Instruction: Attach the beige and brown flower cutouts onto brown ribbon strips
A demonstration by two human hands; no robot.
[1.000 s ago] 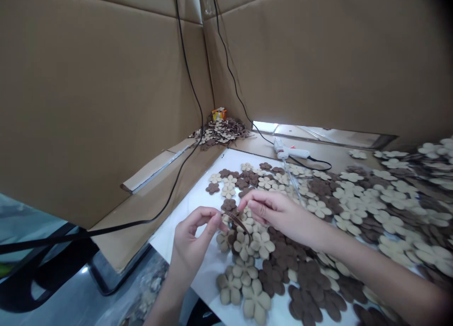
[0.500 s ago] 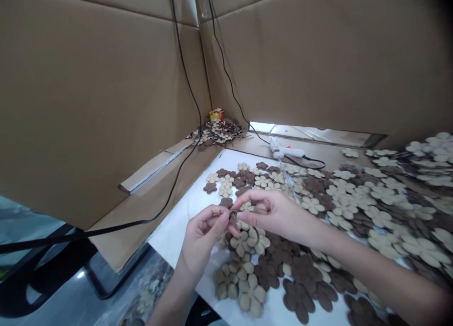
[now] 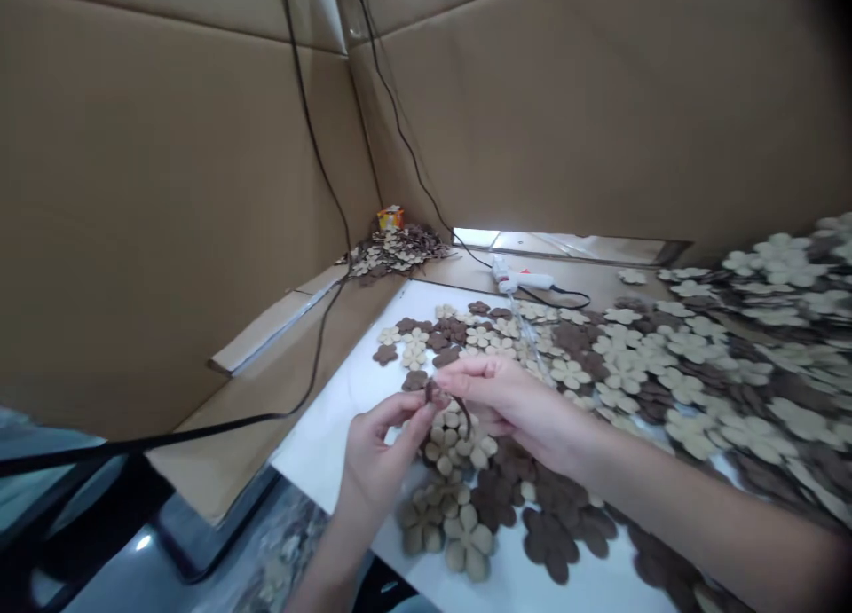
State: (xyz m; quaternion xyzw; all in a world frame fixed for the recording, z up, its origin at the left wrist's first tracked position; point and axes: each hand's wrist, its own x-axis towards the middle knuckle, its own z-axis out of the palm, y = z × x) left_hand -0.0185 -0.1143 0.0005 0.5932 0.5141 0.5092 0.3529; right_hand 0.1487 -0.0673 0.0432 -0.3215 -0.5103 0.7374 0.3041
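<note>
Left hand (image 3: 386,444) and right hand (image 3: 519,404): pinching brown strip (image 3: 465,412), apparently at its curled end | strip: arching above flower cutouts (image 3: 469,542) | risk: curl could be springing open if either pinch slackens

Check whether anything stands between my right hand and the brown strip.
Nothing visible does: the right hand appears to touch the strip, beside the left hand, which pinches it. The flowers lie below, and the glue gun is farther back.
</note>
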